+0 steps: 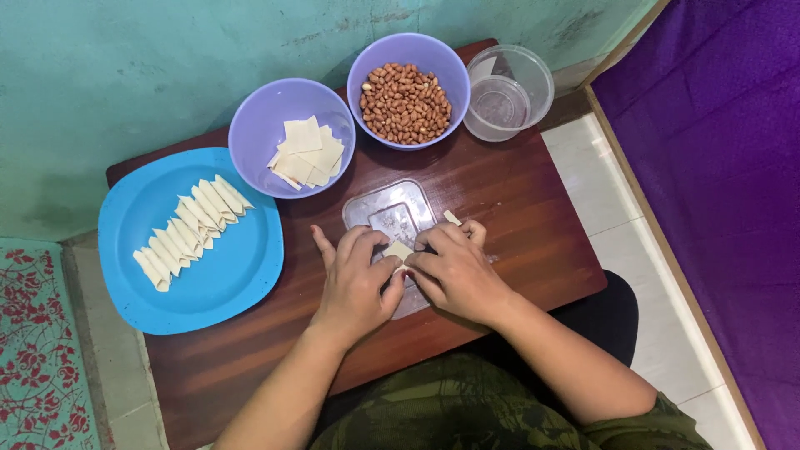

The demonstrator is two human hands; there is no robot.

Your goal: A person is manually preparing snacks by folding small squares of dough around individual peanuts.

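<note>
Dough square sits at frame centre, pinched between both hands over a clear lid lying flat on the table. Left hand fingers curled narrow, thumb and fingertips closed on the square's left edge. Right hand fingers bent tight, holding the right edge; the two hands touch. A small dough scrap lies just above the right hand. Upper centre: purple bowl with a loose pile of flat wrappers. Right of it, second purple bowl full of peanuts. Upper right: clear tub, touching the peanut bowl. Left: blue plate with a slanted row of folded pieces.
</note>
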